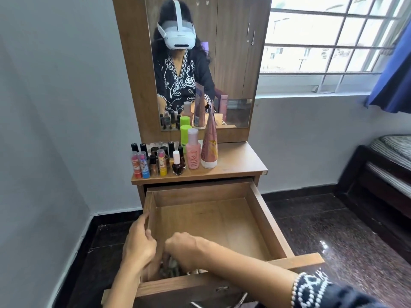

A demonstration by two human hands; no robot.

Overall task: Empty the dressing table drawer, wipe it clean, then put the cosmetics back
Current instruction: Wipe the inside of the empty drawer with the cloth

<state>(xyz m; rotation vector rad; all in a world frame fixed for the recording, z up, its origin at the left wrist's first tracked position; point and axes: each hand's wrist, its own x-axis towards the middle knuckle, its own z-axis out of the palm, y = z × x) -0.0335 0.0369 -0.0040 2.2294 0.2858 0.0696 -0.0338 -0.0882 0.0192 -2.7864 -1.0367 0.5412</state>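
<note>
From the head camera, the drawer (262,221) stands pulled well out below the dressing table top (235,161), and most of its wooden floor shows bare. The cosmetics (173,158) are packed upright on the table top, above the drawer's back left corner: small nail polish bottles, lip balm sticks, a pink bottle and a tall tube.

Both hands are down at the drawer's near left corner. The left hand (139,243) lies along the drawer's left wall, forefinger stretched out on the rim. The right hand (184,248) reaches into that corner, fingers curled down over something dark and blurred; I cannot tell whether it is a cloth or a last few items.

The glass polish bottles look small, smooth and breakable, best pinched by the cap or round the body, one or two at once. The tube is soft and top-heavy, so grip it low.
</note>
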